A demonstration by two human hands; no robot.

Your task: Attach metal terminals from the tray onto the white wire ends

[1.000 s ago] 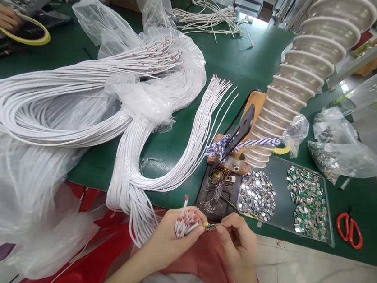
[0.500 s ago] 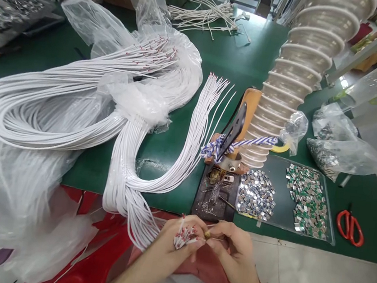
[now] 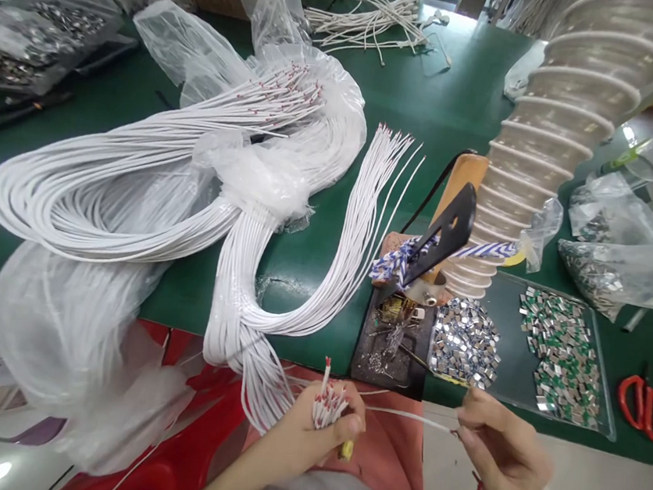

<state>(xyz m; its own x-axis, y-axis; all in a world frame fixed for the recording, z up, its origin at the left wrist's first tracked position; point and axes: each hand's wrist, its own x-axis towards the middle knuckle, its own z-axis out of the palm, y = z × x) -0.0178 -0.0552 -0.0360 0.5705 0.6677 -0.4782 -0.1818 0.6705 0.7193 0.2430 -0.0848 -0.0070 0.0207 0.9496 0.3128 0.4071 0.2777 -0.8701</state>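
My left hand point(image 3: 311, 424) is wrapped round a bundle of white cables point(image 3: 329, 409), their red-tipped ends sticking up out of the fist. One tip rises above the others. A small yellow piece point(image 3: 346, 450) shows below my left thumb; what it is, I cannot tell. Out to the right, my right hand point(image 3: 506, 454) pinches the end of a single white cable point(image 3: 410, 416), drawn out straight between the hands. Behind my left hand, more white cable point(image 3: 256, 371) runs up to a thick bunch on the green table point(image 3: 311, 275), curving round to red-tipped ends.
A clear ribbed hose point(image 3: 545, 136) stands over a dark soldering base point(image 3: 375, 361). Beside it, a tray point(image 3: 510, 368) holds silver connectors and green-and-silver ones. Red-handled scissors point(image 3: 645, 407) lie at the right. Bagged metal parts point(image 3: 612, 270) and a large cable coil point(image 3: 104, 172) are on the table.
My hands were close together at the bundle. My right hand has moved away to the right, pulling one cable out straight; the left still grips the bundle. The view has shifted slightly.
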